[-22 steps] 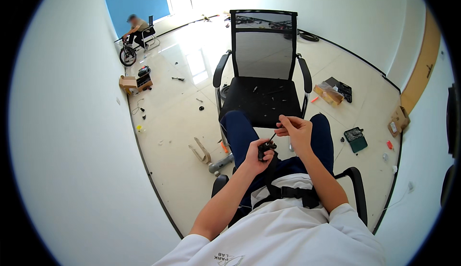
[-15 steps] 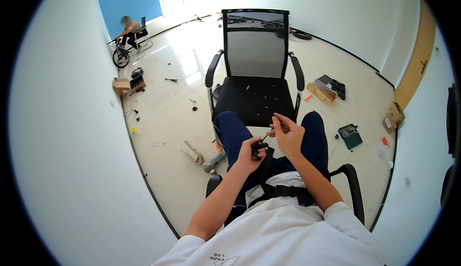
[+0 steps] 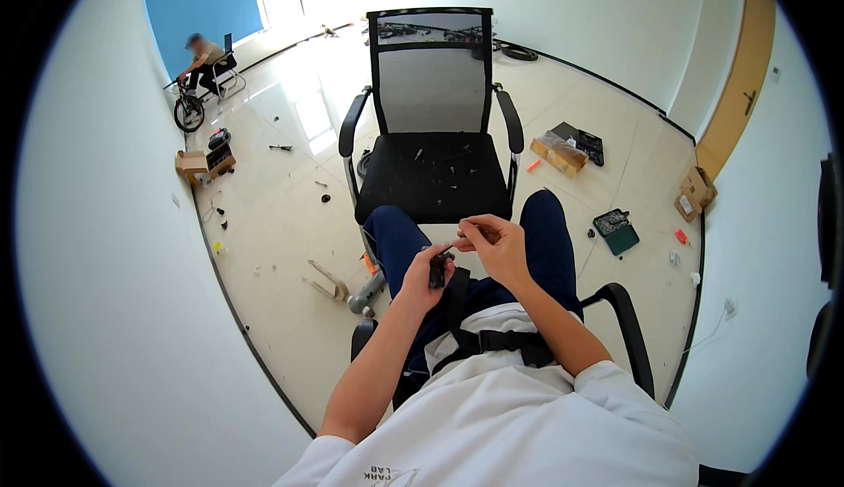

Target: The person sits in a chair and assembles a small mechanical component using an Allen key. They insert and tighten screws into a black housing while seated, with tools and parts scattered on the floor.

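My left hand (image 3: 422, 278) is closed around a small black mechanical part (image 3: 440, 272), held above my lap between the knees. Its exact kind is too small to make out. My right hand (image 3: 498, 248) pinches a thin, dark, rod-like tool (image 3: 454, 246) whose tip meets the top of the black part. Most of that tool is hidden by the fingers. In front of my knees stands a black mesh-backed office chair (image 3: 432, 170), with several small loose metal parts (image 3: 453, 170) scattered on its seat.
On the floor at left lie a fork-shaped part (image 3: 327, 282), a grey tube (image 3: 367, 295) and an open cardboard box (image 3: 204, 163). At right are a green tool case (image 3: 616, 233) and another box (image 3: 561, 153). Far left, a seated person (image 3: 207, 61) works by a bicycle wheel (image 3: 189, 112).
The whole view has shifted, so the room sits further left. My left hand has turned the black part more upright, and the rod in my right hand now lies flatter.
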Available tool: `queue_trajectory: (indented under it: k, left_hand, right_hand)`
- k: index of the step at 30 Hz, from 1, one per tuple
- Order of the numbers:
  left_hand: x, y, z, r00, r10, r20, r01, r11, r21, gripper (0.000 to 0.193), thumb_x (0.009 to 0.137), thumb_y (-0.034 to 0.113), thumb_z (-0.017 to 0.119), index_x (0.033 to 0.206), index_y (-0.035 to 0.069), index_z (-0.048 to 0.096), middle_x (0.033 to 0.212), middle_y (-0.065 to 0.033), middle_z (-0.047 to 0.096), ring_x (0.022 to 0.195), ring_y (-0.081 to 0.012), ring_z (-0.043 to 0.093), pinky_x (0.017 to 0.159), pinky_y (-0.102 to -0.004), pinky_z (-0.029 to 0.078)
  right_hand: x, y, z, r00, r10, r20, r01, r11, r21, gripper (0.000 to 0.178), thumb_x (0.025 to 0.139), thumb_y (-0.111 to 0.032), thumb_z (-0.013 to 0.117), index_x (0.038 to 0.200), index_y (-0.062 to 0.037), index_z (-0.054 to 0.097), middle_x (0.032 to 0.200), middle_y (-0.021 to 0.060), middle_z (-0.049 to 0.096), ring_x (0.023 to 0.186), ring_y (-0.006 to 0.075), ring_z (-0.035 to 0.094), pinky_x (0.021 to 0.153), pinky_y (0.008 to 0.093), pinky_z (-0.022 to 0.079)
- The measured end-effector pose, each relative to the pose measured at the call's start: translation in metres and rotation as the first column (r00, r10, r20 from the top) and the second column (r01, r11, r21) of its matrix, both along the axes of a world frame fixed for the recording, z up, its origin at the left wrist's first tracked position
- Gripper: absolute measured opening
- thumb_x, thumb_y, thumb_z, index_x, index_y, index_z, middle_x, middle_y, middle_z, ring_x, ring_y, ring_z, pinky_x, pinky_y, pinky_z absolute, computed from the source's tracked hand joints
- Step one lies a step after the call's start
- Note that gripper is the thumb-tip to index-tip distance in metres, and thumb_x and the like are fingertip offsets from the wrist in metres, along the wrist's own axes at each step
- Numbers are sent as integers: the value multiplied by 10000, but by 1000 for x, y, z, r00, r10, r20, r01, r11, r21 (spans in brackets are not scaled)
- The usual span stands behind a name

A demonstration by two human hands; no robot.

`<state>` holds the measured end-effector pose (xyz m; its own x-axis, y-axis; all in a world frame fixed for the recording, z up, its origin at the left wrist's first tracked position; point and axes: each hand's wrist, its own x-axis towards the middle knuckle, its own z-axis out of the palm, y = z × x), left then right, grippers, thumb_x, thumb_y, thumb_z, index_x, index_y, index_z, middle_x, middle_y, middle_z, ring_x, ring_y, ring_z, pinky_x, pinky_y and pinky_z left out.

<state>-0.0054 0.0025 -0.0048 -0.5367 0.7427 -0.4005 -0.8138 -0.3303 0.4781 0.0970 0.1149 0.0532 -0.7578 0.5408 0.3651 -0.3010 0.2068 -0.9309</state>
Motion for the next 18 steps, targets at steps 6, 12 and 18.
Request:
queue_trajectory:
  k: [6, 12, 18]
  left_hand:
    - [-4, 0, -7, 990, -53, 134, 43, 996, 75, 139, 900, 114, 603, 897, -8, 539, 810, -98, 582, 659, -131, 601, 568, -195, 564]
    - [-8, 0, -12, 965, -107, 239, 74, 987, 143, 152, 891, 106, 608, 925, -14, 522, 839, -115, 571, 655, -143, 591, 544, -201, 555]
    - [-8, -2, -10, 937, -213, 276, 148, 960, 238, 163, 893, 114, 599, 915, -21, 513, 808, -102, 553, 613, -121, 574, 517, -178, 536]
  right_hand:
    - [6, 12, 2, 950, 269, -156, -303, 914, -269, 294, 1018, -121, 457, 1204, 73, 576, 1043, 198, 675, 941, 278, 709, 846, 353, 588]
    - [5, 10, -1, 921, 374, -113, -389, 900, -198, 329, 1045, -169, 411, 1216, 66, 565, 1116, 188, 643, 1036, 299, 677, 922, 386, 557]
    - [3, 13, -5, 886, 420, -198, -463, 826, -321, 212, 961, -129, 603, 1069, 53, 605, 1037, 150, 659, 964, 280, 702, 860, 371, 585]
